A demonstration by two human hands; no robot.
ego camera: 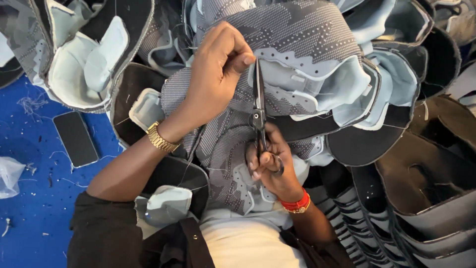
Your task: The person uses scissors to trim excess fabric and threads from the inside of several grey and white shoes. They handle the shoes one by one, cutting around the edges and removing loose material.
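A grey patterned shoe upper [277,74] lies on the person's lap, its pale lining edge turned up. The left hand [218,69] pinches that edge in a closed grip, keeping it taut for the blades. The right hand [270,166], fingers through the loops, holds black scissors [259,114] pointing up at the edge, blades nearly shut. More uppers [421,173] are piled around; a dark phone [75,138] lies on the blue floor [29,218].

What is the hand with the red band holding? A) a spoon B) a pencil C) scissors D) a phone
C: the right hand, with the red band on its wrist, has its fingers through the handles of dark scissors, whose blades point up at the grey patterned fabric that the left hand pinches. The phone lies apart on the blue surface.
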